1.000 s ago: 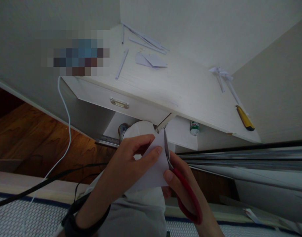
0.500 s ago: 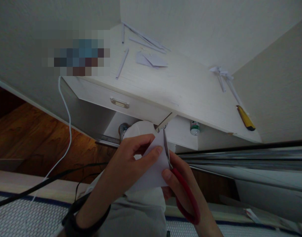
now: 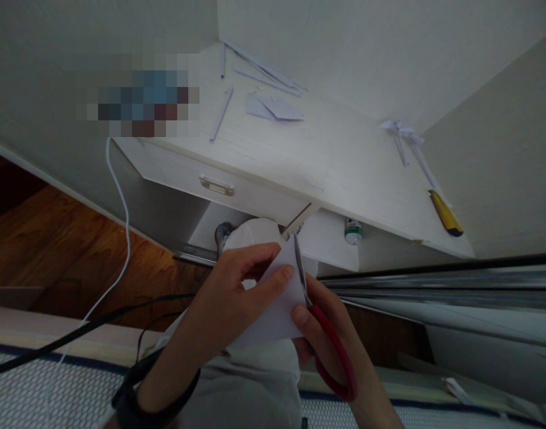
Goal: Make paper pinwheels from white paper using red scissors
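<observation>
A white sheet of paper (image 3: 273, 316) is pinched in my left hand (image 3: 241, 286), thumb on top and pointing right. My right hand (image 3: 328, 325) grips a pair of scissors (image 3: 339, 363) with red handles, their blades pointing up and away along the paper's right edge. The blades look nearly closed against that edge; whether paper lies between them I cannot make out. Part of the right fingers is hidden behind the paper and handles. Both hands are above my lap, in front of the white desk (image 3: 344, 167).
On the desk lie several rolled paper sticks (image 3: 221, 116), folded paper pieces (image 3: 275, 109), a paper pinwheel (image 3: 402, 134) and a yellow-black utility knife (image 3: 445, 213). A green-labelled bottle (image 3: 353, 231) stands on the shelf below. A white cable (image 3: 127, 226) hangs at the left.
The scissors' handles have shifted very slightly left, with the right hand. The left hand and paper stay in almost the same place.
</observation>
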A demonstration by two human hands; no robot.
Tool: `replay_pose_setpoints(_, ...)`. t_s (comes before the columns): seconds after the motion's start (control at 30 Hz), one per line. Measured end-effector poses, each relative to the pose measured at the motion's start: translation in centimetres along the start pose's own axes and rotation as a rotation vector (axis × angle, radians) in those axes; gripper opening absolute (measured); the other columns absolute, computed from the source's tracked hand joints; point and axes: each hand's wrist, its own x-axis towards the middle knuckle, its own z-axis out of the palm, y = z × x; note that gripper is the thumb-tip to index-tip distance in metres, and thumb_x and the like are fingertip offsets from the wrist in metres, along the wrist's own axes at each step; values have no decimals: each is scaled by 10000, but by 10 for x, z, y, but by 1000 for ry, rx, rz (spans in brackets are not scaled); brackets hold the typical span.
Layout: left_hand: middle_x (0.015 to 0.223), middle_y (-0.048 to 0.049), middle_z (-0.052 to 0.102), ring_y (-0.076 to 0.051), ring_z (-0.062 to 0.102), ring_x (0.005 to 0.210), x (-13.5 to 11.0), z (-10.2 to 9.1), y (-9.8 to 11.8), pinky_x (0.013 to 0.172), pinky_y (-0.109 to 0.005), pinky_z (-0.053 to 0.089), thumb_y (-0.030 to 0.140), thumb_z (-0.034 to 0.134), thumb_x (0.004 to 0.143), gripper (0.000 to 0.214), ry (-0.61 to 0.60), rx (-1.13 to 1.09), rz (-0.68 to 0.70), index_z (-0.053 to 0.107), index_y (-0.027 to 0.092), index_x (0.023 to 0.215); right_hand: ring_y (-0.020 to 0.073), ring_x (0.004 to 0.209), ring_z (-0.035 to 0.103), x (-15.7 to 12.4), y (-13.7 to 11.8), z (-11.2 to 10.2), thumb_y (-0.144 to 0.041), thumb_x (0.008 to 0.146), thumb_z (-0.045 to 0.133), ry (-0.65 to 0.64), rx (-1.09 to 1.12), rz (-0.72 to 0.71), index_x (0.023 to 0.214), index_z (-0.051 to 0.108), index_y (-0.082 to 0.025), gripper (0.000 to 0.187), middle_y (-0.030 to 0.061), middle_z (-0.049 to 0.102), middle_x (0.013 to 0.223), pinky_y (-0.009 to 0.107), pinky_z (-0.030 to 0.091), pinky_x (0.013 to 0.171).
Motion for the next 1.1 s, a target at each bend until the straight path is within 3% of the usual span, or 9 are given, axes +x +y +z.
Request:
replay_pose_setpoints(0.23,580,54,423,-97,410,539,1,1,2,482,-212,331,268,486,862,264,63,199,111,446,197,611,64,375,393,1,4,1,-552,839,600,-64,57,28,946,591,-215,353,-58,501,581,166,335,327)
replay_pose_setpoints(0.43,571,49,446,-103,405,534,3,1,5,478,-220,317,260,470,871,270,101,116,128,456,202,608,50,360,366,0,8,0,-547,871,572,-124,94,13,918,586,-194,356,-90,427,515,149,313,337)
replay_pose_setpoints(0.6,581,50,434,-105,409,542,4,-1,5,489,-222,325,265,477,872,277,92,62,115,455,205,603,37,344,332,-1,8,2,-557,845,600,-92,128,23,946,563,-197,375,-101,433,518,142,288,325)
replay_pose_setpoints(1.1,576,54,435,-96,404,522,4,0,4,463,-212,308,258,509,864,273,108,28,96,473,202,600,62,355,385,-1,11,5,-611,863,541,-93,57,26,927,546,-199,417,-98,425,491,157,304,352)
